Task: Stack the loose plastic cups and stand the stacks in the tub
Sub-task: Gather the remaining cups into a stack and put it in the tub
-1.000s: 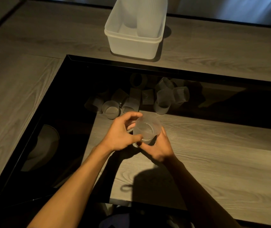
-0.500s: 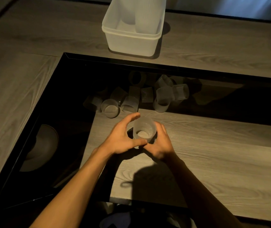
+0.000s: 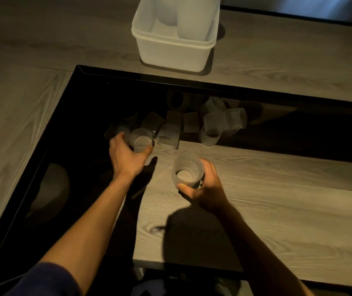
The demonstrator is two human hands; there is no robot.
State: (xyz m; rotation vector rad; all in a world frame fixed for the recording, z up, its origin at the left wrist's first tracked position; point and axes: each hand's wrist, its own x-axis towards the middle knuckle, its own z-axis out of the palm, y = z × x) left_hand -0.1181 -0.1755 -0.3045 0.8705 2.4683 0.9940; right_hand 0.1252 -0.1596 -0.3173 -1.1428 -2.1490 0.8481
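The desk (image 3: pixel 277 189) is matt, grained wood laminate around a glossy black glass inset (image 3: pixel 81 116). The cups (image 3: pixel 187 170) are translucent, frosted, ribbed plastic. The tub (image 3: pixel 170 51) is matt, milky plastic.

Dim, warm-toned frame; light fell from the far side.
The white tub (image 3: pixel 175 50) at the table's (image 3: pixel 42 50) far edge was brightest. A head shadow lay on the near wooden panel (image 3: pixel 277 199). The black glass inset (image 3: pixel 81 107) swallowed detail; loose cups (image 3: pixel 192 122) were murky. Table edges bowed slightly.
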